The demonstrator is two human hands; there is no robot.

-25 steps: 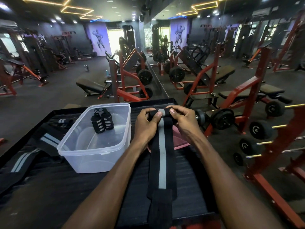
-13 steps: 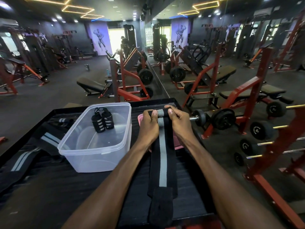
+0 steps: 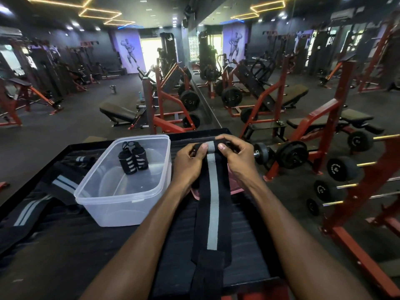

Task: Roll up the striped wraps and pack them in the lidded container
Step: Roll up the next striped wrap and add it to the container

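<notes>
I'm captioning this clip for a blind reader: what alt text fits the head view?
Two bare hands, left hand and right hand, pinch the rolled far end of a long black wrap with a grey stripe on a dark table. Left of them, an open clear plastic container holds two rolled striped wraps; gym machines stand behind.

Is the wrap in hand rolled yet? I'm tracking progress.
Barely: both hands, left hand and right hand, pinch a small roll at the far end of the wrap; the rest lies flat.
</notes>
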